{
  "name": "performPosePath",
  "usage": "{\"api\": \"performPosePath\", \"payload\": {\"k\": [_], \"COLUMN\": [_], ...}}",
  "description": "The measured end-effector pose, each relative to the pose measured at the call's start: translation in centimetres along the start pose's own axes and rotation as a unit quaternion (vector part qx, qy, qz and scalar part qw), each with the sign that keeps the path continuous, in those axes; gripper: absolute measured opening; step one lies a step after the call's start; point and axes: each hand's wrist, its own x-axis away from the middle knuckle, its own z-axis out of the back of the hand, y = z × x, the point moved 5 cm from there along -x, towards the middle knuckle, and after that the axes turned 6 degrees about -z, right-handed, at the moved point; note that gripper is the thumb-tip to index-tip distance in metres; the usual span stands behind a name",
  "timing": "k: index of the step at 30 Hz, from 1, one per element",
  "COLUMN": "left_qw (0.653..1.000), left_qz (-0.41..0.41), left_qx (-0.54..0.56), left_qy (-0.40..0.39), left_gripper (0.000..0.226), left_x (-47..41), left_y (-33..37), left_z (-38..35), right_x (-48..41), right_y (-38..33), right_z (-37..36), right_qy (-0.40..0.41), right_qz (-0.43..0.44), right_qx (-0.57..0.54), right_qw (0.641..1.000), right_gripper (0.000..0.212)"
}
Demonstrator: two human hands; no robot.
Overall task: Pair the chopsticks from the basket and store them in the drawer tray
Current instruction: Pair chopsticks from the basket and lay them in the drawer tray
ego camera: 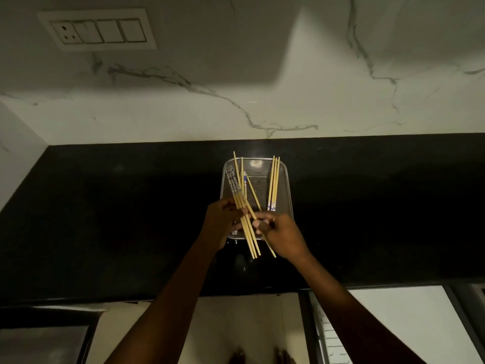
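A metal mesh basket sits on the black counter, holding loose wooden chopsticks with blue-and-white patterned ends. A group of three chopsticks leans along its right side. Over the basket's near end, my left hand grips a bundle of chopsticks whose plain tips point toward me. My right hand pinches a single chopstick that crosses the bundle. Both hands nearly touch each other.
A white marble backsplash rises behind the counter, with a switch plate at upper left. Below the counter edge, an open drawer shows at lower right and a steel surface at lower left.
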Motion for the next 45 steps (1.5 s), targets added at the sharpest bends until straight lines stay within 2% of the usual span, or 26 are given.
{"api": "performPosePath", "payload": {"k": [4, 8, 20, 30, 33, 38, 45], "left_qw": [1.0, 0.999, 0.997, 0.996, 0.994, 0.988, 0.982], "left_qz": [0.006, 0.021, 0.033, 0.019, 0.032, 0.064, 0.095], "left_qx": [0.003, 0.026, 0.056, -0.013, -0.03, -0.067, -0.064], "left_qy": [-0.004, -0.014, -0.044, -0.087, -0.102, -0.126, -0.149], "left_gripper": [0.021, 0.024, 0.015, 0.02, 0.02, 0.034, 0.028], "left_x": [0.7, 1.2, 3.2, 4.5, 5.1, 6.2, 8.3], "left_y": [-0.1, -0.3, -0.3, -1.6, -2.3, -3.8, -6.3], "left_z": [-1.5, -2.9, -7.3, -11.5, -13.4, -17.0, -21.4], "right_x": [1.4, 2.4, 4.9, 7.3, 8.3, 10.3, 13.1], "right_y": [0.1, 0.6, 1.7, 5.2, 6.8, 9.5, 13.6], "right_z": [1.0, 1.6, 4.2, 7.3, 8.5, 10.6, 13.1], "right_qy": [0.043, 0.087, 0.131, 0.161, 0.172, 0.173, 0.181], "right_qz": [0.014, 0.007, -0.018, -0.072, -0.095, -0.12, -0.16], "right_qx": [-0.044, -0.066, -0.088, -0.101, -0.11, -0.15, -0.173], "right_qw": [0.998, 0.994, 0.987, 0.979, 0.974, 0.966, 0.955], "right_gripper": [0.027, 0.018, 0.018, 0.013, 0.013, 0.013, 0.014]}}
